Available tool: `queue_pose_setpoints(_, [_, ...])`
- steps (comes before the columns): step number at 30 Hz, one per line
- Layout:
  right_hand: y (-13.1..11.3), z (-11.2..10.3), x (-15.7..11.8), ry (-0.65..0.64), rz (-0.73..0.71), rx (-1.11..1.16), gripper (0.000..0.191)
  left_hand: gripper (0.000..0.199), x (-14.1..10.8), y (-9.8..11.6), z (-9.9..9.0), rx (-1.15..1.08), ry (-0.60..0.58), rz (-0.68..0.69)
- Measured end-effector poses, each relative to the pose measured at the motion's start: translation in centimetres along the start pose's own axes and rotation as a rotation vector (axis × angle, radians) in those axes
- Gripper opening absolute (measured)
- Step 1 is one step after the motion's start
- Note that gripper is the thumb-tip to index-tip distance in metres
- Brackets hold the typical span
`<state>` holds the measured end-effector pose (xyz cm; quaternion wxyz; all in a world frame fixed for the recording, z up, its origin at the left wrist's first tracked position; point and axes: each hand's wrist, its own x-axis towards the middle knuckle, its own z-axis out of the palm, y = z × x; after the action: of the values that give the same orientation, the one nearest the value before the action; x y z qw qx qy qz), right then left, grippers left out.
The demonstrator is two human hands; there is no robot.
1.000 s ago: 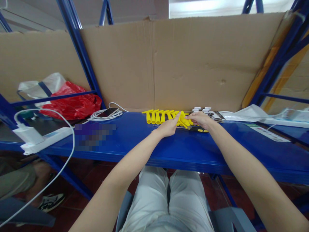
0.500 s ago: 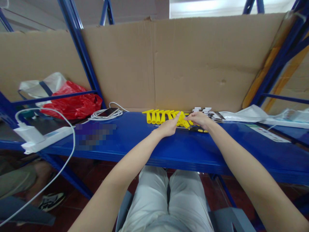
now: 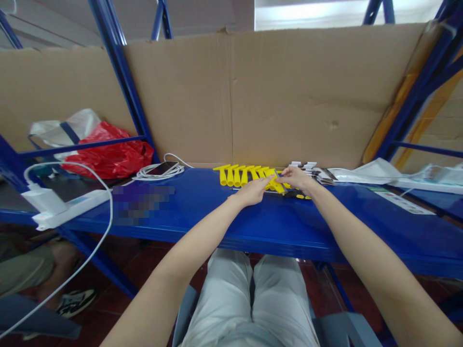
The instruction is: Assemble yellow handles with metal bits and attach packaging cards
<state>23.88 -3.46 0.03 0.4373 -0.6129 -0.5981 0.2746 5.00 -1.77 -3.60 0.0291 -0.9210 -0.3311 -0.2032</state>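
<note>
Yellow, smooth plastic T-shaped pieces with round hollow ends (image 3: 237, 178) line up beyond my left hand (image 3: 252, 192), whose thumb has just lowered, pinching a tilted yellow plastic piece (image 3: 278, 187) between my hands, seemingly steadying it. My right hand (image 3: 297, 178) bunches its fingers beside that, grip unclear, above a black-and-yellow handle (image 3: 298, 194).

Left hand (image 3: 253, 193) curled in a grip, thumb stretched toward right hand. Right hand (image 3: 297, 178) just beside that grip, slightly farther out, fingers bent toward it; pinch too small to tell. Both arms bare, reaching forward, angled inward to the grip. Thighs (image 3: 231, 294) below it, side by side.
</note>
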Motion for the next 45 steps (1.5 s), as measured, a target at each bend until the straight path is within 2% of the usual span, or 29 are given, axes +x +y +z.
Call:
queue_pose_setpoints(6, [0.3, -0.1, 0.5, 0.005, 0.009, 0.050, 0.043, 0.057, 0.2, -0.6, 0.2, -0.001, 0.044, 0.069])
queue_pose_setpoints(9, [1.0, -1.2, 1.4, 0.093, -0.016, 0.032, 0.028, 0.057, 0.3, -0.5, 0.2, 0.023, 0.033, 0.057])
queue_pose_setpoints(12, [2.7, -3.2, 2.5, 0.269, -0.023, -0.174, 0.016, 0.058, 0.2, -0.4, 0.2, 0.056, 0.004, 0.050])
queue_pose_setpoints(15, [4.9, -5.5, 3.7, 0.334, -0.099, -0.517, 0.015, 0.057, 0.1, -0.1, 0.1, 0.077, -0.018, 0.014])
queue_pose_setpoints(19, [7.2, -7.6, 4.6, 0.213, -0.049, -0.784, 0.022, 0.058, 0.0, 0.1, -0.1, 0.079, -0.031, -0.007])
queue_pose_setpoints(23, [8.2, -8.2, 4.8, 0.112, -0.009, -0.882, 0.028, 0.057, -0.1, 0.2, -0.3, 0.084, -0.056, -0.025])
queue_pose_setpoints(30, [8.2, -8.4, 4.5, 0.096, 0.009, -0.906, 0.034, 0.056, -0.1, 0.4, -0.5, 0.083, -0.072, -0.030])
queue_pose_setpoints(38, [8.5, -8.5, 4.5, 0.081, 0.023, -0.869, 0.027, 0.053, -0.1, 0.5, -0.5, 0.073, -0.074, -0.030])
queue_pose_setpoints(45, [7.7, -8.1, 4.1, 0.037, 0.045, -0.856, 0.021, 0.053, -0.1, 0.7, -0.8, 0.061, -0.096, -0.059])
